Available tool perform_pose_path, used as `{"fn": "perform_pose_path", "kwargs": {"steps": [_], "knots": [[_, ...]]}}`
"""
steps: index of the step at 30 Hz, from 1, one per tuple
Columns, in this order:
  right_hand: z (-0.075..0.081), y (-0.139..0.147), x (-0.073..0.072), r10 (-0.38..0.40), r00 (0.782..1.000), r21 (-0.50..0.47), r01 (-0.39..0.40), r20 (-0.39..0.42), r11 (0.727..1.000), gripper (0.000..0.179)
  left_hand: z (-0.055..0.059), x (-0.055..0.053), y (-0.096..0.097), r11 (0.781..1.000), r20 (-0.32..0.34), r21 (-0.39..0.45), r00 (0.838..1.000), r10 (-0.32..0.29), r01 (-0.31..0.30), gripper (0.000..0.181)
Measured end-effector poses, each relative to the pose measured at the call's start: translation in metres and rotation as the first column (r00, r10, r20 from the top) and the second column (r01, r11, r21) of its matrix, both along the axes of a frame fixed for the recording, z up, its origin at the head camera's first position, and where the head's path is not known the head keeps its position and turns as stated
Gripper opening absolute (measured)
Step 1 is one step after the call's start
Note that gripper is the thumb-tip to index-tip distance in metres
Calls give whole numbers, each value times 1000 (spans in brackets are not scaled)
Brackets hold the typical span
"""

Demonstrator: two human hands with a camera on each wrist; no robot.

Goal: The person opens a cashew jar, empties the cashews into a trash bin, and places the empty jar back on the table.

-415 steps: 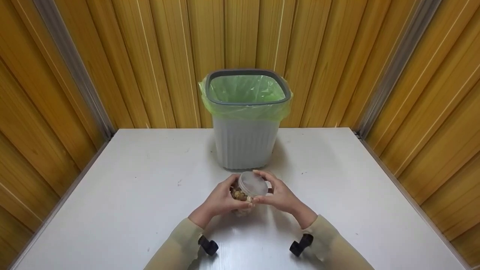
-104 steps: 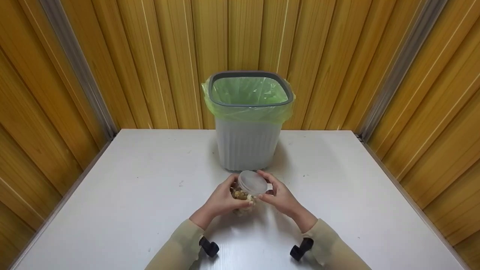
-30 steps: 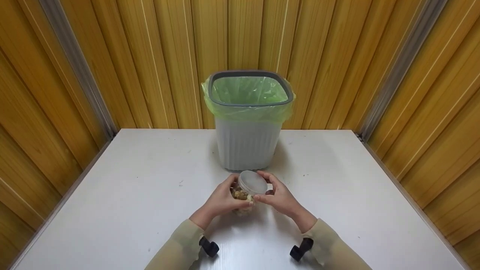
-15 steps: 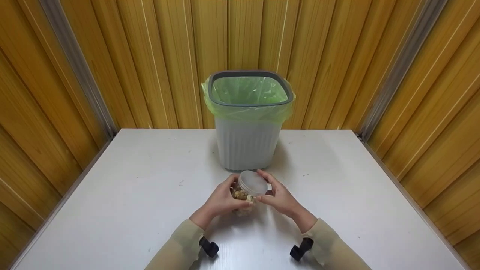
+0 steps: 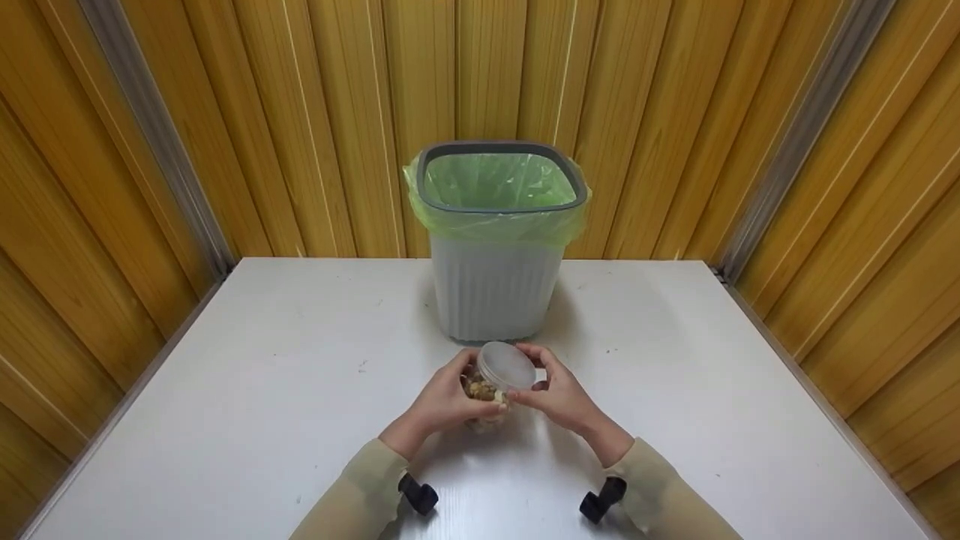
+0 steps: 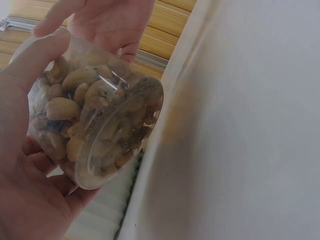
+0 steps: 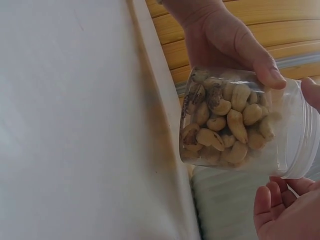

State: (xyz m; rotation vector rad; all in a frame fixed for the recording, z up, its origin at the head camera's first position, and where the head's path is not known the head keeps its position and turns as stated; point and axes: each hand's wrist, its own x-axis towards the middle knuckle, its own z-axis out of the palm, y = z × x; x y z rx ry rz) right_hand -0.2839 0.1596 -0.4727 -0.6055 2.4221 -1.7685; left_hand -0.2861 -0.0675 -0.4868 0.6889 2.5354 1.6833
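A clear plastic jar of cashews is tilted above the white table, its round translucent lid on top. My left hand grips the jar's body, with the thumb along the near side and the other fingers partly hidden behind it. In the left wrist view the cashews and the jar's round base show between that hand's thumb and fingers. My right hand holds the lid's edge between thumb and fingers. The right wrist view shows its curled fingers below the lid rim.
A light grey trash bin with a dark rim and a green liner bag stands just beyond the hands. The white table spreads to both sides. Wood-patterned panels enclose the back and sides.
My right fingers shift back and forth slightly at the lid's edge; half a second ago the index finger reached out further. Jar and left hand stay nearly in place. The bin is unmoved.
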Motion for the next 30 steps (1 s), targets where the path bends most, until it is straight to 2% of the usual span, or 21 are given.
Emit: {"fn": "perform_pose_path", "kwargs": {"steps": [9,15,23,26,30], "knots": [[0,2,0,66,997,-21,-66,28,998,78,2,2,-1,1000,17,-12,1000,-1,1,81],[-1,3,-1,89,996,-27,-90,-5,996,76,2,1,0,1000,14,-6,1000,-3,3,80],[-2,4,-1,168,986,-82,-168,-9,982,83,2,2,0,1000,28,8,1000,-6,6,80],[-1,4,0,134,991,-57,-134,-5,989,87,2,2,0,1000,32,4,999,-5,5,80],[0,1,0,38,999,-15,-38,8,999,83,3,2,0,1000,31,-7,1000,0,0,80]]}}
